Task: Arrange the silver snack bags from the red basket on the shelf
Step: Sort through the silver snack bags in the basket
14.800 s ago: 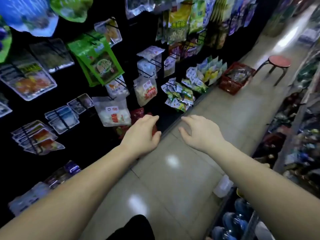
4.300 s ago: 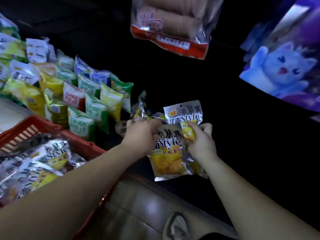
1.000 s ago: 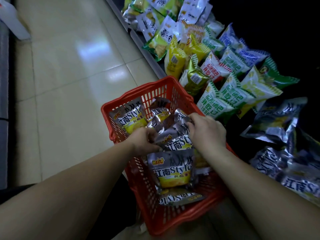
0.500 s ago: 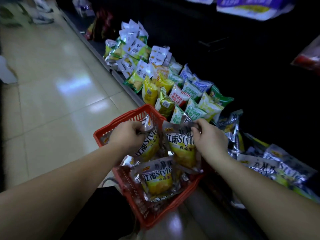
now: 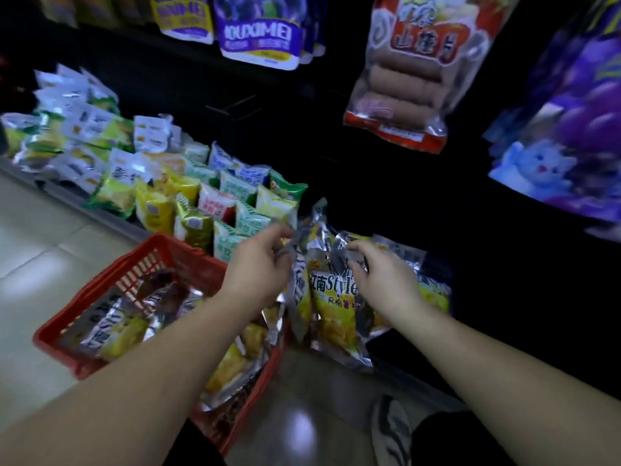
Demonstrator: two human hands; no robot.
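Note:
The red basket [image 5: 141, 260] stands on the floor at lower left with several silver snack bags [image 5: 111, 327] lying in it. My left hand [image 5: 260, 269] pinches the top of one silver snack bag [image 5: 300, 297] just right of the basket's far corner. My right hand [image 5: 386, 280] grips the top edge of another silver bag [image 5: 334, 311] with yellow print, which hangs upright over the low shelf's front edge. More silver bags [image 5: 403, 257] lie on the dark shelf behind both hands.
Green, yellow and white snack packs [image 5: 188, 203] fill the low shelf to the left. A clear pack with a red band [image 5: 410, 82] and purple bags [image 5: 258, 31] hang above. Shiny tiled floor [image 5: 40, 247] lies left; a shoe [image 5: 391, 428] shows below.
Both hands have lifted a silver bag each out of the basket and carried them right, to the dark shelf. My view has swung from the basket up toward the shelf.

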